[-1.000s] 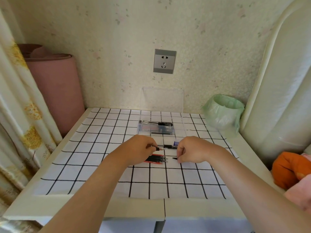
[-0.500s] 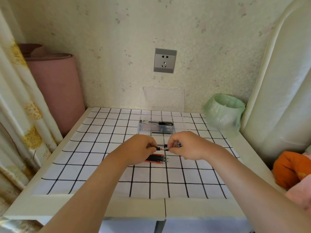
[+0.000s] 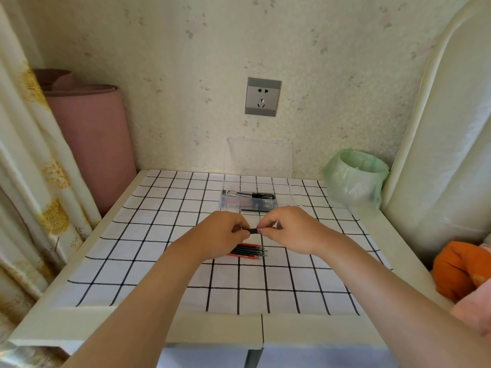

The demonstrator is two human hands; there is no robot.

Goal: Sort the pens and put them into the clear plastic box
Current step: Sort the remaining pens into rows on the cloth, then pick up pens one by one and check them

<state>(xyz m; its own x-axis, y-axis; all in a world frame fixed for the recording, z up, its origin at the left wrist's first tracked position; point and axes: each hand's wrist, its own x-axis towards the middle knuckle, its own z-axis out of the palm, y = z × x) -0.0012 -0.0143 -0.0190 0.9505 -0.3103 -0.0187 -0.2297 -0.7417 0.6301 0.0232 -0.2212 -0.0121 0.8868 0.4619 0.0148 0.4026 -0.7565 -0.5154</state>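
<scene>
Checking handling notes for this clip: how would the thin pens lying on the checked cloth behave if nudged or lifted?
The thin pens look round and slim, so a sideways nudge would probably roll them apart. They seem light and stiff, likely easy to lift together. The checked cloth may damp rolling.

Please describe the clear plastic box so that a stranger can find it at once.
From the grey wall socket, look straight down to the white checked tablecloth. The low clear plastic box lies there, toward its far edge. Unlike the clear lid propped against the wall behind, it lies flat and holds pens.
</scene>
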